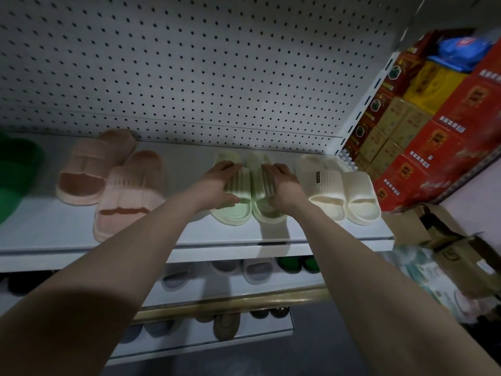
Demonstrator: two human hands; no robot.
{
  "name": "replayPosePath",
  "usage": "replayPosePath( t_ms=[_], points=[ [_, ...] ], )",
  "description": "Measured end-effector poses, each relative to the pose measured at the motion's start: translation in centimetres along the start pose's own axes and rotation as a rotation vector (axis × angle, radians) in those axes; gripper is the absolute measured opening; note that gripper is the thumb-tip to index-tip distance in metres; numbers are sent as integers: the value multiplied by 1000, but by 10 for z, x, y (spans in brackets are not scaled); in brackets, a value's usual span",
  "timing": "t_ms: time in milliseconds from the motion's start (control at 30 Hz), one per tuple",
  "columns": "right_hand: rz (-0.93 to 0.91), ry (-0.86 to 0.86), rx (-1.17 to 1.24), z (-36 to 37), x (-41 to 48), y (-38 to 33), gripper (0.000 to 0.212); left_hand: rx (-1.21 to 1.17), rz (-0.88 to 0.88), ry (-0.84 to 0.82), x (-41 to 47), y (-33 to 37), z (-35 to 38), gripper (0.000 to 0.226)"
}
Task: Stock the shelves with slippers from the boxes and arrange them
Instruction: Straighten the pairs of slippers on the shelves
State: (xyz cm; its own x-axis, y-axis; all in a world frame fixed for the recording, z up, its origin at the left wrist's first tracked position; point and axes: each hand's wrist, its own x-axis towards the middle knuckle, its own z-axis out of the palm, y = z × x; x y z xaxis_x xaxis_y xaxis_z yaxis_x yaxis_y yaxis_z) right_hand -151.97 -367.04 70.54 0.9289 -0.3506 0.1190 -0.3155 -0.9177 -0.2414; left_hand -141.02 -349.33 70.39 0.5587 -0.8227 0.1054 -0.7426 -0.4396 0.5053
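Now: you are squaring up the mint pair on the top shelf; this looks like arranging, not fetching.
Left hand: it grips the left mint slipper, fingers over the ribbed strap and thumb down at the toe opening.
Right hand: it grips the right mint slipper the same way, wrapped round the strap.
Where the pair sits: it lies flat on the shelf, toes toward you, with the two slippers touching. It is between the pink pair and the cream pair.
Neighbours: the cream pair is just beside your right hand, at the shelf's right end. The pink pair is askew, with its nearer slipper close to the front edge and just beside your left forearm.
Risk, right: slide the mint pair rightward and your knuckles will likely shove the cream pair toward the end of the shelf.
Risk, left: draw your left arm back carelessly and it could sweep the near pink slipper off the front.
Risk, front: the mint toes are not far from the edge, so pulling toward you may tip them onto the lower shelves.
Left to do: the pink pair wants straightening. The box at your right looks open, but you cannot see its contents.
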Motion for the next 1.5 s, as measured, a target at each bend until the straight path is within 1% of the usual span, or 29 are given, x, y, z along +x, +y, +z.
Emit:
replayPosePath(
  t_ms=[433,700,900,1033,1133,1200,1300,1500],
  points=[
    [-13,32,46,2,-7,1,75,38,0,-23,-9,4,-1,90],
    [24,-42,73,-4,-11,-1,78,64,-38,10,-7,7,5,92],
    [-9,-60,83,-8,-11,-2,77,71,-42,2,-6,8,4,93],
    [-11,-82,84,-11,-12,-1,81,76,-37,2,-7,7,3,92],
    [14,-163,103,-14,-9,0,92,71,-38,19,-7,6,3,89],
    [12,-181,105,-12,-5,2,100,67,-40,37,-8,6,3,87],
    [-21,-149,98,-8,-1,0,101,79,-37,78,-11,5,1,80],
    [-51,-16,143,-8,1,-25,84,84,-28,155,-25,-3,-18,67]
  ],
)
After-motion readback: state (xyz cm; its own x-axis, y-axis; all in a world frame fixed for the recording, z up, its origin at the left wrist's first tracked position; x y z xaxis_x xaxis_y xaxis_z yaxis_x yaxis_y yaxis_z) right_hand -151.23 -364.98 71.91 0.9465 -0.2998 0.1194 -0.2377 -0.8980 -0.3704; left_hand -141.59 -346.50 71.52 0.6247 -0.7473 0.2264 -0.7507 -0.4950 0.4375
